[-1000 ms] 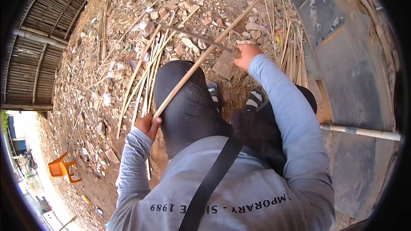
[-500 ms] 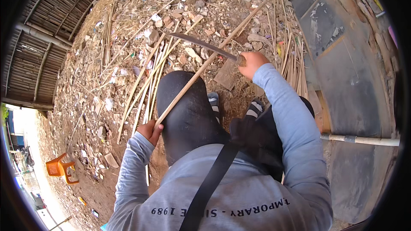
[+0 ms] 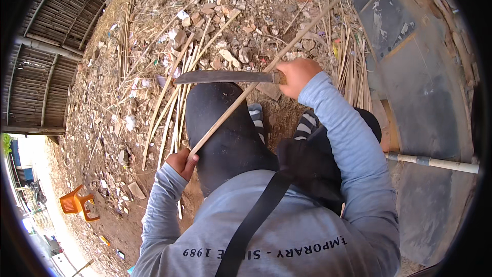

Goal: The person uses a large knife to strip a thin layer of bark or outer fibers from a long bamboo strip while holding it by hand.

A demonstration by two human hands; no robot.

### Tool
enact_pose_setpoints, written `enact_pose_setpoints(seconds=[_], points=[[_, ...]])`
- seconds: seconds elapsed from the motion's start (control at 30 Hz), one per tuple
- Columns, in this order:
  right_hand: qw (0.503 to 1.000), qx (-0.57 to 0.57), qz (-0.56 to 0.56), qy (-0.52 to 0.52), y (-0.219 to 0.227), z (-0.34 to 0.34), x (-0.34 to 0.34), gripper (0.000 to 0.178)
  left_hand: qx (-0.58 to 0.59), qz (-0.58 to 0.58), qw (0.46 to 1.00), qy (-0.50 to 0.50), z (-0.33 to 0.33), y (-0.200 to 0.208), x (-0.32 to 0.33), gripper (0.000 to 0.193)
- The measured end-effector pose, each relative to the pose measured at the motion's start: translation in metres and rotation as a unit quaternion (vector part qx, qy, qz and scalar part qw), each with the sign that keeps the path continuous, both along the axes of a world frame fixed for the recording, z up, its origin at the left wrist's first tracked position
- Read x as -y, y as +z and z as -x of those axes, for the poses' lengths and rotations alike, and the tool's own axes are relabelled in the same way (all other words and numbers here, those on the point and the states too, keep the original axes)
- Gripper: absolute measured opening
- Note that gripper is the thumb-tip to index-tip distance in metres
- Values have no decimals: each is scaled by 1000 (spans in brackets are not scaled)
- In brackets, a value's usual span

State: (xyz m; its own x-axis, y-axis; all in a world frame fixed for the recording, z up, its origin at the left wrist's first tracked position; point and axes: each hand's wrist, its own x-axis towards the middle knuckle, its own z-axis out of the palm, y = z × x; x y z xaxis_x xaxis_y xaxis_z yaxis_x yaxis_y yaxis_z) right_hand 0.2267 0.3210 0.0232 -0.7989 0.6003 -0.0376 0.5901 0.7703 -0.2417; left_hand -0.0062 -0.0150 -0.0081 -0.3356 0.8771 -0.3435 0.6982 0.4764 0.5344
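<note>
My left hand (image 3: 183, 163) is closed round the near end of a long, pale bamboo strip (image 3: 224, 117). The strip slants over my left thigh, away to the far right. In my right hand (image 3: 300, 77) is the handle of a machete (image 3: 225, 77), gripped in a closed fist. Its long, dark, slightly curved blade points left and crosses the strip just past my left knee. Whether the blade touches the strip or only passes over it, I cannot tell.
Several split bamboo strips (image 3: 169, 103) lie left of my knee, and a bundle of thin slats (image 3: 353, 66) lies at the right. Stones and litter cover the ground. Dark boards (image 3: 423, 102) line the right side, with a pale pole (image 3: 441, 163) across them. An orange chair (image 3: 77, 203) stands far left.
The machete blade has swung nearer to me, from slanting away to lying almost level across the view. My right hand has shifted slightly left and nearer. The strip's far end has moved right.
</note>
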Motion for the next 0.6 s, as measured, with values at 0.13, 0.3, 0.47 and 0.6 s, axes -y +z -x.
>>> enact_pose_setpoints(seconds=[0.13, 0.3, 0.47, 0.6], points=[[986, -45, 84, -139, -44, -19, -41, 31, -13, 14, 1000, 8, 0, 1, 5, 47], [995, -4, 64, -71, -15, -13, -20, 32, -2, 3, 1000, 16, 3, -4, 16, 49], [976, 13, 118, -180, -56, -24, -58, 35, -22, 15, 1000, 11, 3, -7, 13, 45], [983, -14, 112, -144, -36, -24, -61, 35, 4, 32, 999, 21, 8, 7, 14, 41]])
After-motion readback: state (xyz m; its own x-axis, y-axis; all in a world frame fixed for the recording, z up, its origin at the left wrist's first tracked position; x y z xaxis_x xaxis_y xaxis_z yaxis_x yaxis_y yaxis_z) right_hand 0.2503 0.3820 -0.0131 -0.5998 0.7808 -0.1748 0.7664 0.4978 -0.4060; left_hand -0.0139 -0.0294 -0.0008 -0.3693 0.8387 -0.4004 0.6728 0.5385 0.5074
